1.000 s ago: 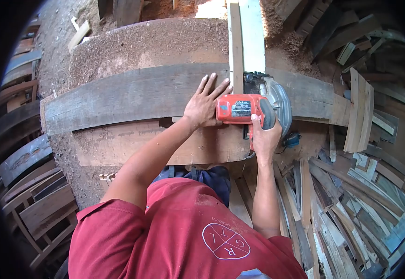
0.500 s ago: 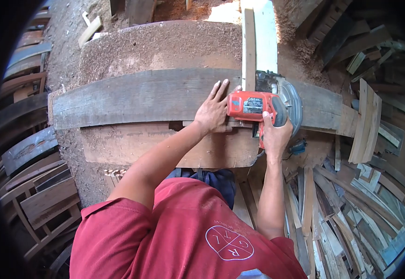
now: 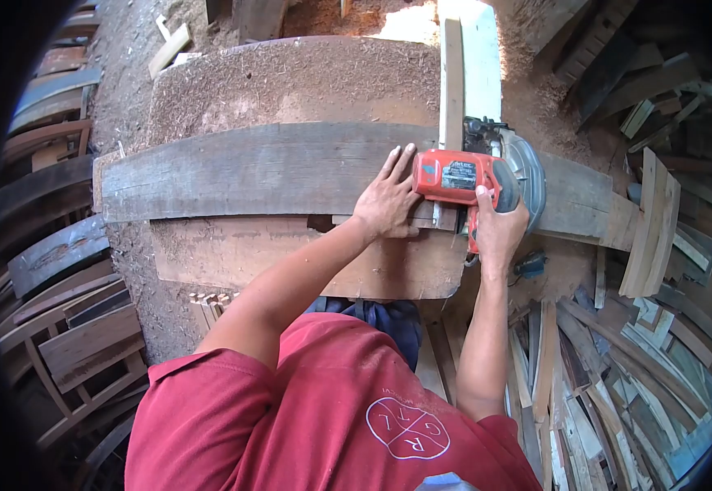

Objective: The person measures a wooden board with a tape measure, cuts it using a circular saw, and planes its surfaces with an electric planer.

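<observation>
My right hand [image 3: 499, 229] is wrapped round the rear handle of a red circular saw [image 3: 447, 177], thumb on top. The saw sits across a long weathered plank [image 3: 249, 168], toward its right part; its blade and the cut are hidden. Flat on the plank, just left of the saw's motor housing, lies my left hand [image 3: 385, 200] with its fingers stretched and spread. A narrow wood strip [image 3: 451, 90] runs away from the front of the saw, beside a pale board [image 3: 482, 61].
Beneath the plank is a sawdust-covered wooden work surface [image 3: 290, 86]. Stacked timber pieces [image 3: 94, 348] stand at the left. A big pile of offcuts [image 3: 585, 393] lies at the lower right, and several slats [image 3: 649, 225] are near the plank's right end.
The saw and my right hand have moved slightly forward, away from my body, across the plank. The whole view has shifted a little. My left hand stays flat on the plank.
</observation>
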